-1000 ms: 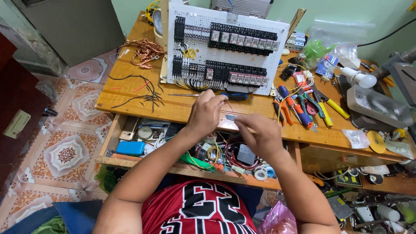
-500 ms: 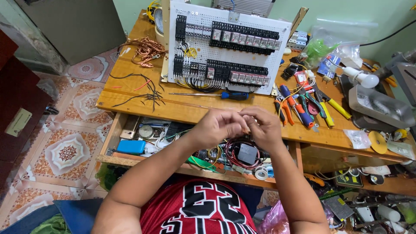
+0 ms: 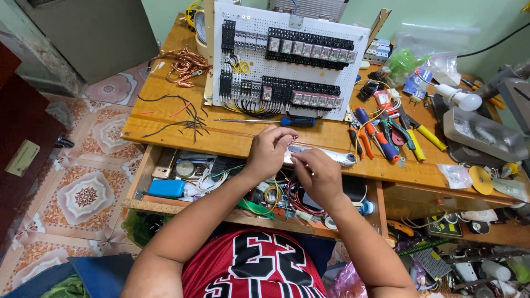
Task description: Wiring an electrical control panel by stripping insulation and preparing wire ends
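Both hands have come back up from over the open drawer and now sit at the front edge of the wooden counter (image 3: 165,118). Only one view here, the head cam looking down.

Left hand (image 3: 269,150) has its grip pinched on a thin wire (image 3: 291,138), fingertips curled in tight. Right hand (image 3: 314,172) is pinched too, touching the same little piece just beside the left fingers, but it's too small to tell exactly what it grasps. Right under them lies a white and grey utility knife (image 3: 334,156) flat on the counter edge.

Behind the hands: a blue-handled screwdriver (image 3: 287,121) lying flat, then a white perforated panel with rows of black relays (image 3: 287,60) tilted up. Loose black wire offcuts (image 3: 185,118) sit off to the left, and the open drawer full of coiled cables (image 3: 221,176) is below.
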